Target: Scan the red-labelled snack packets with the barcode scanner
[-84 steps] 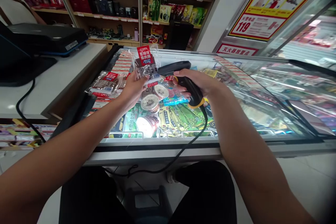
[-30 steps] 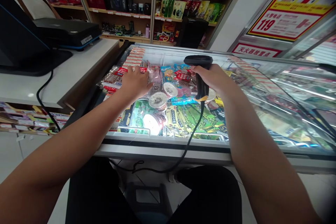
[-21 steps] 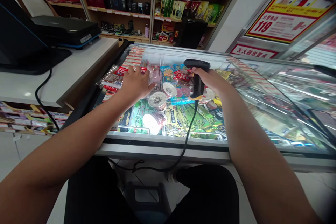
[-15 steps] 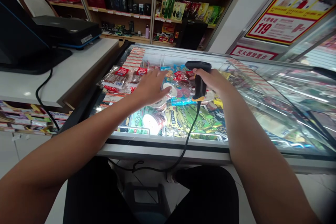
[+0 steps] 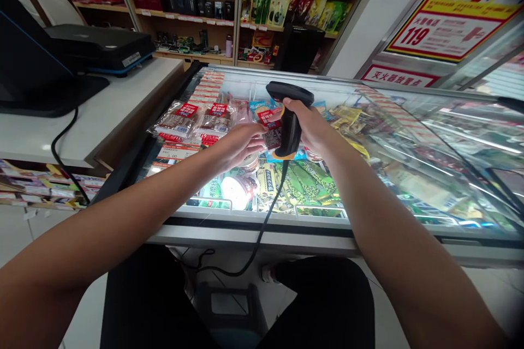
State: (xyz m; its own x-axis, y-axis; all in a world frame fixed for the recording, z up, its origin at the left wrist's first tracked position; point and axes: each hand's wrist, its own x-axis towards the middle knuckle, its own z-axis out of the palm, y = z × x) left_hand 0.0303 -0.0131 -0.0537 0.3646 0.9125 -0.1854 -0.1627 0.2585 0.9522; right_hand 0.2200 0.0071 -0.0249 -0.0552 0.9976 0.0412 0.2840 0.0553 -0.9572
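Observation:
My right hand (image 5: 309, 122) is wrapped round the handle of a black and orange barcode scanner (image 5: 290, 125), held upright above the glass top. A clear snack packet with a red label (image 5: 271, 133) is behind and left of the scanner, partly hidden by it. The thumb and fingers of my left hand (image 5: 246, 144) close on the packet's left edge. Two similar packets, one farther left (image 5: 180, 119) and one beside it (image 5: 216, 119), lie flat on the glass. From the scanner's base a black cable (image 5: 262, 229) hangs over the freezer's front edge.
Beneath the glass, the chest freezer (image 5: 266, 227) holds ice cream tubs and colourful bags. At left, a white counter (image 5: 135, 103) carries dark checkout equipment (image 5: 98, 46). Stocked shelves (image 5: 194, 13) stand behind. A grey stool (image 5: 229, 305) is on the floor between my legs.
My right hand and the scanner have moved left. My left hand has gone from spread fingers over the glass to a grip on the snack packet's edge.

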